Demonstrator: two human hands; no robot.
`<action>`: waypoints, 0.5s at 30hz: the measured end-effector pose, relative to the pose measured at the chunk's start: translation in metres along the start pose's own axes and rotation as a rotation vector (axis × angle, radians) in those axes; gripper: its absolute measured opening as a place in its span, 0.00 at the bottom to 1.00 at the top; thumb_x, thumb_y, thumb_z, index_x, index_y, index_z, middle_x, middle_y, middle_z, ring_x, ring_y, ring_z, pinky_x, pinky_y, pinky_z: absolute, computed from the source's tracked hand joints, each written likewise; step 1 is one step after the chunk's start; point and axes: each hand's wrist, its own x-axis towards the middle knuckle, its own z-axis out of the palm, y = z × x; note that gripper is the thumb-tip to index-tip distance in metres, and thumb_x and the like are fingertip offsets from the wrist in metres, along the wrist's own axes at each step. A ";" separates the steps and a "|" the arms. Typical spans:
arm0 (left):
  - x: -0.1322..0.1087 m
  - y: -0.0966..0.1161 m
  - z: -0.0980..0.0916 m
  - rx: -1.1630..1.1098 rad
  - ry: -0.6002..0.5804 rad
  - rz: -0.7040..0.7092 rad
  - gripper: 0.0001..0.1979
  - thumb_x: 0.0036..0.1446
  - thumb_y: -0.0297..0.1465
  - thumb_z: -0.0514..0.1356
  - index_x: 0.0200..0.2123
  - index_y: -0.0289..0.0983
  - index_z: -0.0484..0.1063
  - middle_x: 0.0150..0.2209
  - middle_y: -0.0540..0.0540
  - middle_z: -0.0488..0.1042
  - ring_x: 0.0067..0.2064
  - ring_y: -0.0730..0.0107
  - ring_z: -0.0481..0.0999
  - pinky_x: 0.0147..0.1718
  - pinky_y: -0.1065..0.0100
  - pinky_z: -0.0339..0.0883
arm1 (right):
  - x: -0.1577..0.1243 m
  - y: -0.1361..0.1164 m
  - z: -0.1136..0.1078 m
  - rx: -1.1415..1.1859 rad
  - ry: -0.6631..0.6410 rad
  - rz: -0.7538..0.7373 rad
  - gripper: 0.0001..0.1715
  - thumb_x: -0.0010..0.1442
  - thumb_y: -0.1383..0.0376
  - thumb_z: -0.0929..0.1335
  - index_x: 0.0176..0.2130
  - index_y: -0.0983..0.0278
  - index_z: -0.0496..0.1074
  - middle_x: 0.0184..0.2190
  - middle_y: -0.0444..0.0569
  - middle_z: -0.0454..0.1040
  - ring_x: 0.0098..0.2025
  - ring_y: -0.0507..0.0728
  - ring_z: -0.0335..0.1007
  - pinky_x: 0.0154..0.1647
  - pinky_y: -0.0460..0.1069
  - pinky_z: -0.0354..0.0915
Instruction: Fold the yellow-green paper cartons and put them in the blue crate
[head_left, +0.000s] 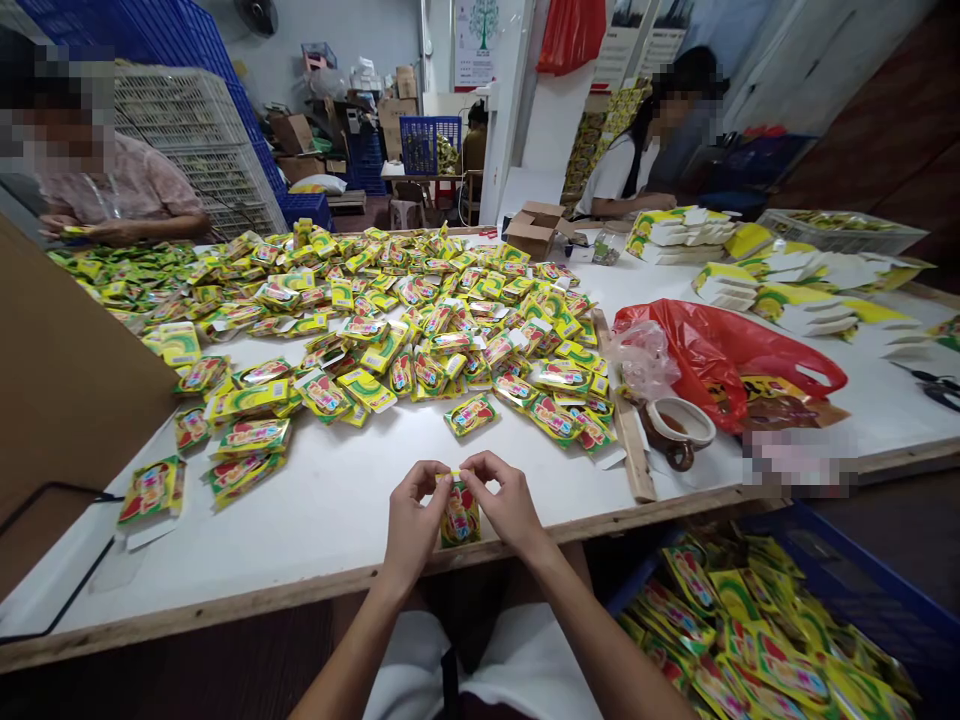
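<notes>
At the near edge of the white table, a small yellow, red and green printed packet (460,520) stands upright between my hands. My left hand (420,505) pinches its top left corner with thumb and forefinger. The top right corner is pinched the same way by my right hand (504,497). My fingertips hide part of the packet's top edge. Just beyond my hands lies a single similar packet (471,415), and behind it spreads a large heap of such packets (420,330).
A wooden strip (634,450) borders the heap on the right, beside a brown mug (679,430) and a red plastic bag (712,350). Below right, a blue crate (847,570) holds many packets. Cardboard (67,400) stands at left. Two people sit across the table; scissors (937,385) lie far right.
</notes>
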 end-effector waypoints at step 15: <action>0.052 -0.008 0.002 0.379 -0.151 0.218 0.13 0.58 0.33 0.54 0.47 0.38 0.69 0.46 0.41 0.73 0.47 0.60 0.73 0.46 0.59 0.67 | -0.067 -0.013 -0.149 -0.565 0.288 0.122 0.15 0.56 0.53 0.65 0.33 0.60 0.74 0.34 0.51 0.76 0.36 0.61 0.71 0.38 0.54 0.67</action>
